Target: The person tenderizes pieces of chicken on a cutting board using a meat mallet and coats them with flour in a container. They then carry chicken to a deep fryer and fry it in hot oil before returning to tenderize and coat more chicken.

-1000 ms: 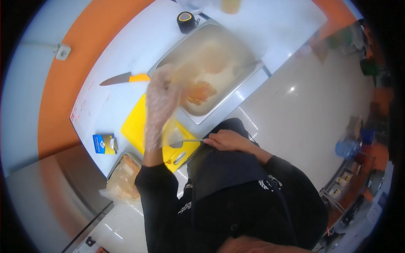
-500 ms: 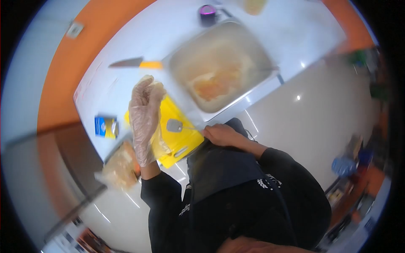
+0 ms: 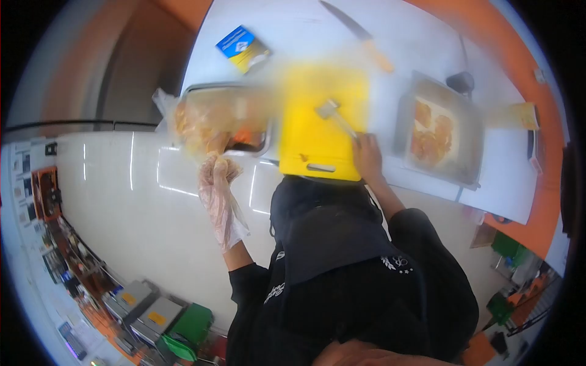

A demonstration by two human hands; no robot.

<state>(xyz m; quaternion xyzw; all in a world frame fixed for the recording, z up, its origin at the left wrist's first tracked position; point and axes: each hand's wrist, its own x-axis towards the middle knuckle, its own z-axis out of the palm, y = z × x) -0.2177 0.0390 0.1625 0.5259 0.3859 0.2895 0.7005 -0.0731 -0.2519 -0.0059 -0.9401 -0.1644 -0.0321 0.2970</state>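
Note:
My left hand (image 3: 220,183), in a clear plastic glove, is closed at the near edge of a metal tray (image 3: 267,143). Its fingers pinch something pale orange that I cannot make out against the plastic bag of meat (image 3: 198,119) on that tray. Bare, my right hand (image 3: 370,160) is wrapped round the handle of a metal meat mallet (image 3: 328,109), whose head lies over the yellow cutting board (image 3: 299,134).
A knife (image 3: 357,30) lies beyond the board, and a blue-and-yellow box (image 3: 241,49) stands at the back left. To the right are a steel pan (image 3: 467,158) with coated meat pieces (image 3: 432,137), a dark round object (image 3: 461,82) and a yellowish container (image 3: 522,116).
The view has swung left, so the pan now appears at the right. My left hand has gone from the pan, past the board, to the bagged meat. My right hand keeps the mallet.

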